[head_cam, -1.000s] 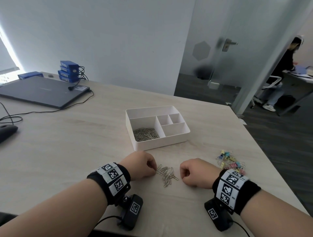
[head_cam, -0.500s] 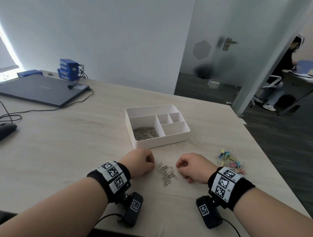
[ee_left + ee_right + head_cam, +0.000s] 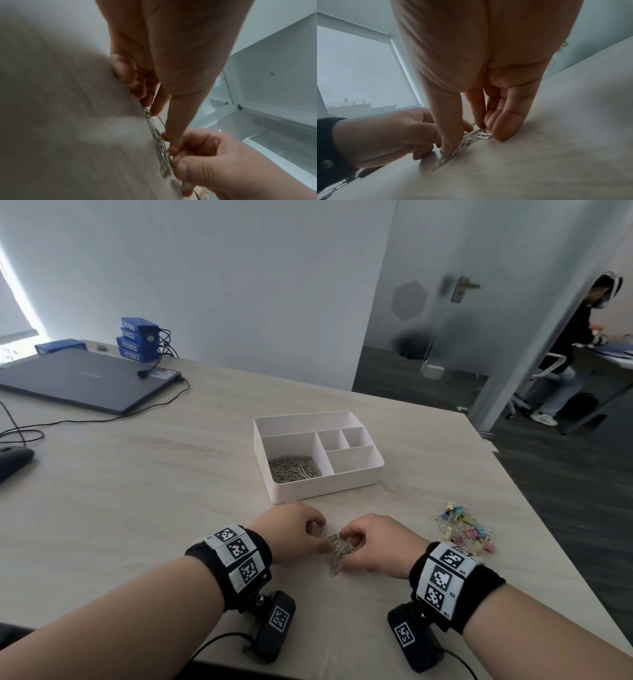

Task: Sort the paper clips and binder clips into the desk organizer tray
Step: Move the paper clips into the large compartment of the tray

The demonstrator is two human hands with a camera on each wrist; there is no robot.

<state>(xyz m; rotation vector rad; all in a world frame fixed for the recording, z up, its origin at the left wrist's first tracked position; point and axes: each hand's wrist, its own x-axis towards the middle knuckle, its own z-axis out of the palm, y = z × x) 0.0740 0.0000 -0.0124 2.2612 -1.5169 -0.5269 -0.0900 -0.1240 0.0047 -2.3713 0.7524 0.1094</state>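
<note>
A small heap of silver paper clips (image 3: 337, 553) lies on the table just in front of the white organizer tray (image 3: 274, 484). My left hand (image 3: 320, 537) and right hand (image 3: 346, 542) meet over the heap with curled fingers. The right thumb and fingers (image 3: 505, 128) straddle and pinch the clips (image 3: 467, 140). The left fingertips (image 3: 154, 108) and thumb grip the far end of the heap (image 3: 161, 148). More paper clips (image 3: 294, 469) fill the tray's large left compartment. The tray's other compartments hold nothing. Pastel binder clips (image 3: 466, 532) lie in a pile to the right.
A shut laptop (image 3: 85, 381), stacked blue boxes (image 3: 137, 340), a mouse (image 3: 13, 460) and cables occupy the far left of the table. The table's right edge (image 3: 548, 525) runs just past the binder clips. A person sits beyond the glass door (image 3: 568, 337).
Both hands have closed in from either side onto the paper clip heap. The right hand slid left, and the spread clips are now bunched between the fingers.
</note>
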